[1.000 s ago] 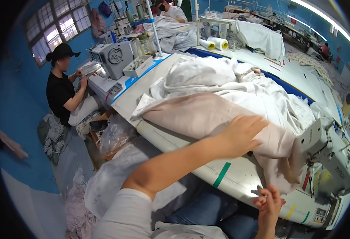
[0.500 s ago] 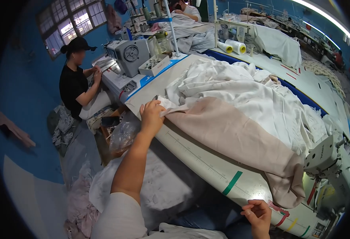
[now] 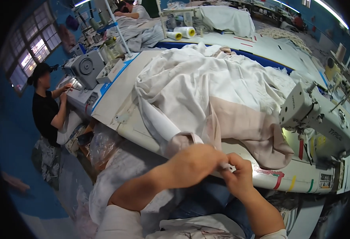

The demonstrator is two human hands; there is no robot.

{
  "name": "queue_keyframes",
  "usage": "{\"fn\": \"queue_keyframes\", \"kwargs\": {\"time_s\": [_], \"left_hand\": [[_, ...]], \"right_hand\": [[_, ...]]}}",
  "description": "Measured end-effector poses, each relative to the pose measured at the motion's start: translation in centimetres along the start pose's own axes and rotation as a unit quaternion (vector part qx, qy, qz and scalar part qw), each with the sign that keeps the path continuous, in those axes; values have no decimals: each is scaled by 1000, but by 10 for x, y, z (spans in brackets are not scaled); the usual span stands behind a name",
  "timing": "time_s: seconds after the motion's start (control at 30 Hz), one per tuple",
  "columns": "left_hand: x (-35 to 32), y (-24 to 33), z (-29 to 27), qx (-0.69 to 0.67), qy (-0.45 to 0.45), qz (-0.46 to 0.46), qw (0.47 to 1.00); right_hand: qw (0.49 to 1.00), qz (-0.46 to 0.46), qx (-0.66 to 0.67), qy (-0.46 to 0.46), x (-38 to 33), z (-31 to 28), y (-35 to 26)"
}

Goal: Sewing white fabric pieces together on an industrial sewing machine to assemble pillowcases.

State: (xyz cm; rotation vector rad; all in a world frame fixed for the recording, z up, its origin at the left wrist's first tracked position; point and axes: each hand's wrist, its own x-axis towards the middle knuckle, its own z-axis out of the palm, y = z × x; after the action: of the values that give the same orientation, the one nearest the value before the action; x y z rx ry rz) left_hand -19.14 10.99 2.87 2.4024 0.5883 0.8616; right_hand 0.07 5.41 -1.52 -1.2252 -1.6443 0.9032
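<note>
A large heap of white cloth (image 3: 183, 75) with a beige-pink section (image 3: 242, 119) lies over the sewing table and hangs to its front edge. My left hand (image 3: 203, 159), smeared by motion, is closed on the cloth's near end, where a beige fold comes down to the fingers. Close against it, my right hand (image 3: 238, 175) pinches a small pale bit at its fingertips; whether this is the cloth's edge I cannot make out. On the right stands a white sewing machine (image 3: 322, 119), near the end of the beige section.
At the left, a person in black (image 3: 47, 107) works at another sewing machine (image 3: 83, 69). An open box of small parts (image 3: 110, 71) stands beside it. Thread cones (image 3: 185, 32) stand on the far table (image 3: 230, 46). Pale cloth (image 3: 123, 175) hangs below the table's front edge.
My left hand has come from the table's far left to its front edge beside my right hand, drawing the cloth along. My right hand has closed its fingers. The view has swung right.
</note>
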Motion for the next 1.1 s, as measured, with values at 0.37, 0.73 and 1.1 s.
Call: {"fn": "queue_keyframes", "kwargs": {"time_s": [0.37, 0.73, 1.1], "left_hand": [[-61, -57, 12, -15, 125, -359, 925], [-67, -53, 6, 22, 54, -286, 956], [-87, -79, -63, -47, -5, -353, 934]], "right_hand": [[956, 167, 200, 136, -8, -13, 50], [932, -154, -326, 48, 12, 7, 20], [989, 125, 76, -15, 20, -58, 20]]}}
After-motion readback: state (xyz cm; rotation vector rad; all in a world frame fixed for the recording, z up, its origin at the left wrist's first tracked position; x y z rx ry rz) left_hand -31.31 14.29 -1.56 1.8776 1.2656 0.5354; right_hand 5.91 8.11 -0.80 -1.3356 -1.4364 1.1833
